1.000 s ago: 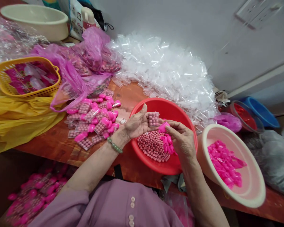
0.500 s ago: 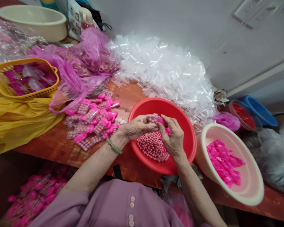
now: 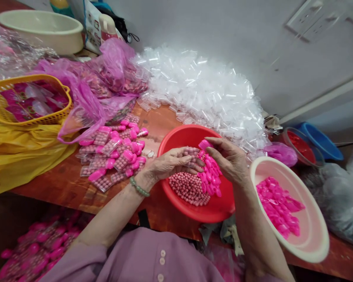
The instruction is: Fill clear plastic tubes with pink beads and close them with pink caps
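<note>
While the case waits, its cap hangs just off

As the left hand holds a clear case between thumb and fingers, what looks like a full load of beads shows inside, all of it over the red bowl! The right hand pinches a pink cap near it, apart from it. Filled but not capped, I'd judge.

Done so far: a heap of capped cases on the table, with a pink-topped lot down below. Left to do, by the look: plenty! There's a huge clear pile behind, beads and loose caps in the bowl, spare caps in the pale tub.

Edges, then: the table's front runs close under the bowl, the pile crowds its far side, the tub stands at its right, the right forearm hiding that rim. Best room, I'd say: above the bowl, and the strip between bowl and heap.
</note>
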Available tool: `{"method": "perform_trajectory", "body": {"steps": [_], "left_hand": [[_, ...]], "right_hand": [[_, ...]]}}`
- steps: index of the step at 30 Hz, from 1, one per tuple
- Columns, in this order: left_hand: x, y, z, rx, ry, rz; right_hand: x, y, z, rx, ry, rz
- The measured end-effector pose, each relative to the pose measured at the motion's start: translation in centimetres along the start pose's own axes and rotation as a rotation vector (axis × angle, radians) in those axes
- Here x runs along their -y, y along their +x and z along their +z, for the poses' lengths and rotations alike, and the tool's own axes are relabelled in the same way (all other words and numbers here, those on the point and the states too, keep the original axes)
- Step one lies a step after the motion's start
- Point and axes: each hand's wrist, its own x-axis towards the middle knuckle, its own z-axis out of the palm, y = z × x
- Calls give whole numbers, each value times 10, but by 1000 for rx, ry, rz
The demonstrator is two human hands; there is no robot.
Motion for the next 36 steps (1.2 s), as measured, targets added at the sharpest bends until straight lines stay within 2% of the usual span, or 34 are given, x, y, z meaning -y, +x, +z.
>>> {"method": "perform_trajectory", "body": {"steps": [6,15,20,25,29,36], "left_hand": [[0,-1,-3,12,13,-10],[1,1,-3,-10,3,-26],[0,2,-3,-41,7,-7],[-1,1,-2,-5,13,-56],[-3,-1,-1,30,-10,-84],[-3,-4,-3,47,75,-100]], "right_hand": [[13,17,-6,211,-219,-181],[26,35,-27,453,-476,-283],[24,36,-28,412,-444,-279],[16,33,-23,417,-326,-248],[18,33,-25,466,-291,-239],[34,44,-30,645,-316,-217]]}}
